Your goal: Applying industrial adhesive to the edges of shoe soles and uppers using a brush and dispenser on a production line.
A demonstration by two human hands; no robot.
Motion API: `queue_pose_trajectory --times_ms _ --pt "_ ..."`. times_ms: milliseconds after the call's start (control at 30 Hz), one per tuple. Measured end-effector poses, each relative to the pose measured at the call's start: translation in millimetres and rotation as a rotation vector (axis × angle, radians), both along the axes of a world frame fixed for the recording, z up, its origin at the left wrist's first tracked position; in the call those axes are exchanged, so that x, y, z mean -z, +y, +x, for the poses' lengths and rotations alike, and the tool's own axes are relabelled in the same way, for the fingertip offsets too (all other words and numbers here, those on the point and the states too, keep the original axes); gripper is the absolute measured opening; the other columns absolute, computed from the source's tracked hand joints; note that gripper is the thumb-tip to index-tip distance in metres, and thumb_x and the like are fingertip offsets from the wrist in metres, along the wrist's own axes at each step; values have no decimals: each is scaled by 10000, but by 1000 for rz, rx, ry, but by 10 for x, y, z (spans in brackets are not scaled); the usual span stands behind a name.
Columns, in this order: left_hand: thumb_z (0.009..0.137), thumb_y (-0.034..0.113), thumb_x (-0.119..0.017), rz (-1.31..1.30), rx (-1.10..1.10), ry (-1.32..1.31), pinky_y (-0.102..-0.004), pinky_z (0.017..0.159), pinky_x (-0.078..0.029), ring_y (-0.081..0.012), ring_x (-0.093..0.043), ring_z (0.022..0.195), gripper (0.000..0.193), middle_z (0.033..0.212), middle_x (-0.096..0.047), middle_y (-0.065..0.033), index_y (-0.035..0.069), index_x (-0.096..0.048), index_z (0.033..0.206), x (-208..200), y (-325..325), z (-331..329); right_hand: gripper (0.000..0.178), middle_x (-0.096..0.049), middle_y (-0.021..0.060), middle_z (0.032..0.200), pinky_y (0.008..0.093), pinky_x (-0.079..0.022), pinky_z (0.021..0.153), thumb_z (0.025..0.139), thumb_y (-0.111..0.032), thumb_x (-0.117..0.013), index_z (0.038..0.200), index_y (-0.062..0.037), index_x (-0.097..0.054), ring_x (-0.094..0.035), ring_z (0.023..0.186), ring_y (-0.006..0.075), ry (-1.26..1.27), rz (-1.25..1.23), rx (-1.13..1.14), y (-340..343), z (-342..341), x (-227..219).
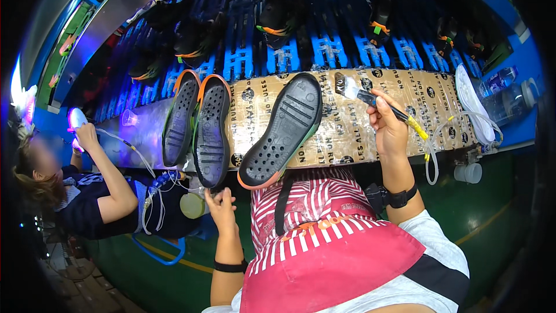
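My right hand (387,124) is closed around the dark handle of a glue brush (379,103), with yellow wrap at its rear end and a clear tube beside it. The brush's pale bristles are over the printed cardboard. My left hand (223,211) is at the near end of a black shoe sole (211,139) with orange edging. Its fingers are slightly bent and apart; whether they touch the sole I cannot tell. Left of that lies a matching sole (181,122). Between my hands another black sole (284,130) lies tilted, its orange-edged end toward me.
Printed cardboard (417,95) covers the bench. Behind it, a conveyor with blue racks (330,52) carries dark shoe parts. White pads (472,107) and a clear jug (507,104) stand at the right. On the left a co-worker (110,197) holds a white shoe part.
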State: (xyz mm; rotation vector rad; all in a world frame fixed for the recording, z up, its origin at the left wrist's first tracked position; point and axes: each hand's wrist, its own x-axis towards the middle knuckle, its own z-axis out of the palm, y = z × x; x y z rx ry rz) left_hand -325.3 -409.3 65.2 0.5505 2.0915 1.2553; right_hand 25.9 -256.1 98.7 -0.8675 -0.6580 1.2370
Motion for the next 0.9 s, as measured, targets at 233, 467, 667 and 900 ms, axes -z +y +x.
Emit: queue_pose_trajectory --times_ms 233,467,667,900 --pt "772 49 -672 344 139 117 -222 590 -462 -142 -581 766 783 941 -570 -94 86 -197 1393 150 373 -271 301 -603 54 726 169 -349 498 863 -166 -594 1093 28 -584 -489 568 60 -56 -20 -19 -65 -43 -32" --pt "794 -12 -610 630 19 107 -254 625 -509 -155 -568 835 668 1033 -537 -128 66 -253 1354 -283 657 -79 299 -604 52 724 169 -348 499 855 -157 -598 1088 29 -582 -485 564 57 -55 -62 -13 -72 -49 -42" --pt "804 59 -568 841 -5 338 -281 677 -493 -178 -546 866 536 1045 -521 -98 84 -350 1293 -951 909 -170 280 -607 56 728 163 -355 482 857 -149 -596 1079 20 -592 -492 559 57 -58 -66 20 -14 -14 -76" --pt "790 273 -495 1240 73 419 -397 888 -434 -291 -524 1043 626 1246 -446 -176 53 -301 1343 -2072 934 -273 260 -613 52 722 162 -362 482 847 -141 -607 1059 11 -604 -504 558 54 -14 -69 21 60 54 -66"
